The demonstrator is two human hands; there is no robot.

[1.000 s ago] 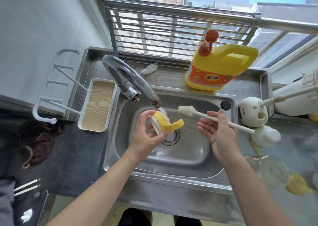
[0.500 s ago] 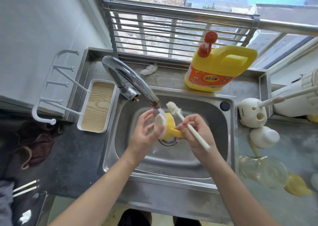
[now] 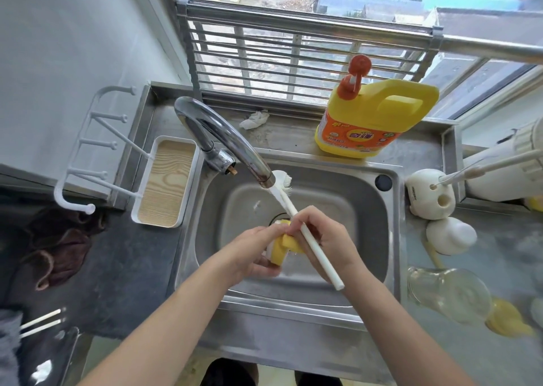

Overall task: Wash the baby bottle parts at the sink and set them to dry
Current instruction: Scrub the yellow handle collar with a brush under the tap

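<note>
Over the steel sink (image 3: pixel 367 238) my left hand (image 3: pixel 252 253) grips a yellow bottle collar with handles (image 3: pixel 282 249), low above the basin. My right hand (image 3: pixel 326 238) holds the white handle of a bottle brush (image 3: pixel 311 247), and its fingers also touch the yellow part. The brush head (image 3: pixel 282 179) points up and back, just under the faucet spout (image 3: pixel 235 147). A clear glass bottle (image 3: pixel 449 294) lies on its side on the counter to the right, with a yellow piece (image 3: pixel 508 321) beside it. Two white rounded parts (image 3: pixel 449 235) stand near the sink's right rim.
A yellow detergent jug (image 3: pixel 373 118) with a red pump stands behind the sink. A white drying rack with pegs and a wood-pattern tray (image 3: pixel 166 182) sits at the left. A dark cloth (image 3: pixel 58 247) lies on the left counter. A crumpled tissue (image 3: pixel 254 119) lies by the window grille.
Both hands have come toward me and lower in the basin with the yellow part. My right hand swung the brush from lying sideways to pointing up at the spout.
</note>
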